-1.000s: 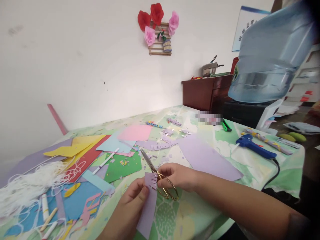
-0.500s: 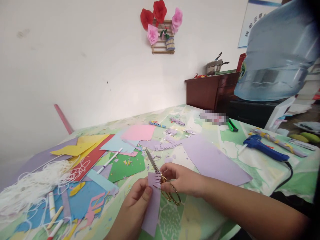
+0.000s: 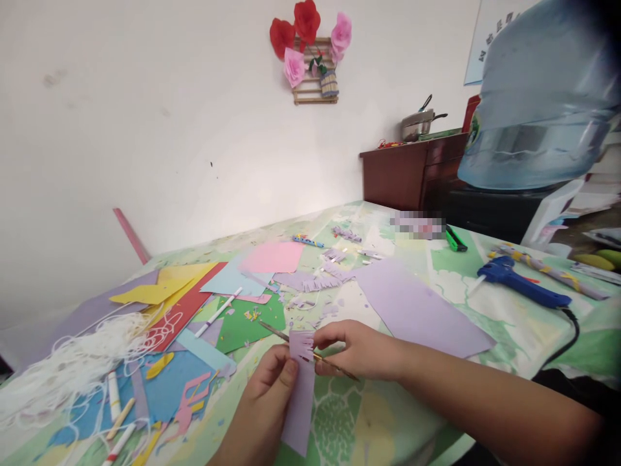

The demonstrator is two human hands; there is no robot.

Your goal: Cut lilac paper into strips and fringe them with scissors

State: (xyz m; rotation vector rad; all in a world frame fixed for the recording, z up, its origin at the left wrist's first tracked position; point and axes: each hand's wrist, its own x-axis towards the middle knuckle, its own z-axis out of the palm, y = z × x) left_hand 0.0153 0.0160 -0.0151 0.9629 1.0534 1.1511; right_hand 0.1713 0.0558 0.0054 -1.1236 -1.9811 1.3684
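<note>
Bare tablecloth (image 3: 369,421) below the hands; paper sheets (image 3: 194,304) and string tangle (image 3: 72,362) crowding the left.

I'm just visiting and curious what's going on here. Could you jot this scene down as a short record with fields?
Left hand: pinches a lilac paper strip with a fringed top edge
Right hand: holds gold-handled scissors, blades lying nearly flat at the fringe
Table: green patterned cloth
Nearby paper: large lilac sheet, green sheet, pink sheet
Far left: tangle of white string
Far right: blue glue gun
Wall: paper flowers
</note>
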